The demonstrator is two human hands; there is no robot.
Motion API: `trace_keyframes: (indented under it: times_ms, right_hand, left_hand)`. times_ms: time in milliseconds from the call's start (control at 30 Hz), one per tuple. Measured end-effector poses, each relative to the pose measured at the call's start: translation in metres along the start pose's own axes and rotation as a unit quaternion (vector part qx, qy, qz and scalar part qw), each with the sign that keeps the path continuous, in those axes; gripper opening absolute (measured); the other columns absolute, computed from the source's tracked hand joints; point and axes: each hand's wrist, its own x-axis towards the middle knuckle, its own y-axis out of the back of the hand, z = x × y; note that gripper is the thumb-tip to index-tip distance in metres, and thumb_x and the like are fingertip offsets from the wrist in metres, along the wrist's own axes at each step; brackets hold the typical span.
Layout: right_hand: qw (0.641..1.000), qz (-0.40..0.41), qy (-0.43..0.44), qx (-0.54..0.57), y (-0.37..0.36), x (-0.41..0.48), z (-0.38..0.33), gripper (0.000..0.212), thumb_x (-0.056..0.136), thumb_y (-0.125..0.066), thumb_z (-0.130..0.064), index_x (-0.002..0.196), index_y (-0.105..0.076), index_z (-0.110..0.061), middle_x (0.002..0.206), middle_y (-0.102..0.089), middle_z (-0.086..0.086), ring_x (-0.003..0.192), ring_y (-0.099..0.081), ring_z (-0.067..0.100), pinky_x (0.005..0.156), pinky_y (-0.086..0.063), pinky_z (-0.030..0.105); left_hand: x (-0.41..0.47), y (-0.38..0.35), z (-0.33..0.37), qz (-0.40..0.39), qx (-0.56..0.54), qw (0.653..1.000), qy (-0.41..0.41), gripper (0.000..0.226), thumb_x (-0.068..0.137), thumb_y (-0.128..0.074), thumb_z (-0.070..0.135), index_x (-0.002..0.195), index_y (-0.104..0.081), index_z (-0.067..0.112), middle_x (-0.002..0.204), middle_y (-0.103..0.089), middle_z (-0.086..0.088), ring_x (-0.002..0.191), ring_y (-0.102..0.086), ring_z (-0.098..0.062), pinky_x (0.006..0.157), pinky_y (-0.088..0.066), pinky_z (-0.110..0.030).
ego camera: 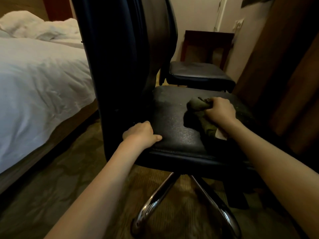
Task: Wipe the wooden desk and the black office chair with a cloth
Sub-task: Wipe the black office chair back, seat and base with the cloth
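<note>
The black office chair (172,118) fills the middle of the view, its tall backrest at the left and its dusty seat facing me. My right hand (220,111) grips a bunched olive-green cloth (198,105) and presses it on the right half of the seat. My left hand (143,133) holds the seat's near-left edge, fingers curled over the side and thumb lying on top. The wooden desk (293,75) shows as a brown panel along the right edge.
A bed with white sheets (39,80) stands close on the left. A second black chair (198,73) sits behind, with a dark wooden stand (207,47) against the wall. Chrome chair legs (155,200) spread over patterned carpet below.
</note>
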Motion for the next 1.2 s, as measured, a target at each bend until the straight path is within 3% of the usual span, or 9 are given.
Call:
trace_keyframes:
  times_ms: [133, 233, 333, 500, 667, 733, 833, 1100, 1200]
  right_hand:
    - [0.991, -0.036, 0.103, 0.072, -0.004, -0.025, -0.03, 0.042, 0.082, -0.061, -0.018, 0.124, -0.057, -0.02, 0.115, -0.063, 0.007, 0.105, -0.059, 0.028, 0.088, -0.05, 0.037]
    - [0.981, -0.057, 0.184, -0.004, -0.018, -0.047, -0.037, 0.045, 0.084, -0.059, -0.02, 0.128, -0.052, -0.021, 0.118, -0.057, 0.01, 0.106, -0.055, 0.033, 0.079, -0.043, 0.033]
    - [0.986, -0.038, 0.155, -0.048, -0.015, -0.038, -0.026, 0.043, 0.083, -0.058, -0.02, 0.126, -0.052, -0.02, 0.116, -0.056, 0.012, 0.104, -0.054, 0.035, 0.073, -0.039, 0.033]
    - [0.992, -0.006, 0.075, -0.1, -0.005, -0.026, -0.008, 0.04, 0.083, -0.06, -0.022, 0.122, -0.054, -0.015, 0.116, -0.055, 0.015, 0.104, -0.053, 0.035, 0.077, -0.041, 0.036]
    - [0.988, 0.009, 0.127, -0.083, -0.003, -0.03, -0.046, 0.034, 0.085, -0.059, -0.023, 0.116, -0.053, -0.011, 0.114, -0.054, 0.015, 0.103, -0.053, 0.038, 0.077, -0.042, 0.038]
    - [0.99, -0.008, 0.135, -0.026, -0.009, -0.036, -0.062, 0.037, 0.085, -0.059, -0.024, 0.12, -0.055, -0.013, 0.115, -0.058, 0.014, 0.105, -0.054, 0.037, 0.078, -0.042, 0.035]
    - [0.987, -0.038, 0.146, -0.048, -0.022, -0.045, -0.07, 0.038, 0.085, -0.058, -0.027, 0.12, -0.055, -0.013, 0.116, -0.058, 0.014, 0.105, -0.054, 0.037, 0.075, -0.039, 0.034]
    - [0.977, -0.009, 0.139, -0.161, -0.008, -0.034, -0.03, 0.043, 0.086, -0.059, -0.032, 0.122, -0.051, -0.01, 0.117, -0.053, 0.018, 0.102, -0.055, 0.039, 0.077, -0.044, 0.038]
    - [0.989, -0.006, 0.104, -0.103, 0.009, -0.029, -0.014, 0.031, 0.083, -0.06, -0.025, 0.11, -0.058, -0.01, 0.11, -0.06, 0.016, 0.099, -0.057, 0.037, 0.076, -0.044, 0.037]
  left_hand:
    - [-0.001, 0.0, -0.005, 0.001, -0.001, 1.0, -0.012, 0.041, 0.088, -0.054, 0.05, 0.111, -0.047, 0.018, 0.113, -0.053, -0.003, 0.104, -0.055, -0.022, 0.08, -0.042, -0.033]
    - [-0.001, -0.001, -0.006, 0.016, 0.007, 1.0, -0.015, 0.044, 0.088, -0.053, 0.051, 0.115, -0.046, 0.017, 0.116, -0.052, -0.005, 0.104, -0.055, -0.024, 0.081, -0.044, -0.036]
    - [-0.004, -0.001, -0.005, 0.009, 0.014, 1.0, -0.012, 0.052, 0.091, -0.05, 0.05, 0.126, -0.042, 0.014, 0.127, -0.048, -0.008, 0.111, -0.053, -0.027, 0.088, -0.046, -0.04]
    - [-0.007, -0.002, -0.001, -0.009, 0.022, 1.0, -0.007, 0.055, 0.093, -0.047, 0.046, 0.134, -0.035, 0.012, 0.137, -0.04, -0.01, 0.122, -0.046, -0.03, 0.092, -0.041, -0.04]
    - [-0.006, -0.001, 0.009, -0.018, 0.073, 0.997, 0.0, 0.058, 0.096, -0.044, 0.04, 0.142, -0.025, 0.01, 0.145, -0.03, -0.013, 0.132, -0.035, -0.032, 0.099, -0.037, -0.041]
    - [-0.005, 0.0, 0.008, -0.018, 0.076, 0.997, -0.001, 0.057, 0.097, -0.044, 0.039, 0.142, -0.024, 0.01, 0.145, -0.029, -0.014, 0.131, -0.035, -0.032, 0.099, -0.037, -0.042]
    - [0.0, -0.001, 0.004, -0.018, 0.072, 0.997, -0.002, 0.056, 0.097, -0.043, 0.038, 0.143, -0.024, 0.01, 0.145, -0.028, -0.013, 0.132, -0.033, -0.033, 0.101, -0.035, -0.042]
    - [0.027, 0.008, -0.016, -0.007, 0.055, 0.998, 0.001, 0.057, 0.096, -0.047, 0.038, 0.141, -0.029, 0.008, 0.145, -0.032, -0.015, 0.13, -0.036, -0.035, 0.103, -0.036, -0.045]
    - [0.026, 0.012, -0.018, 0.017, 0.077, 0.997, 0.01, 0.057, 0.096, -0.045, 0.039, 0.141, -0.029, 0.007, 0.142, -0.034, -0.017, 0.129, -0.037, -0.037, 0.1, -0.036, -0.045]
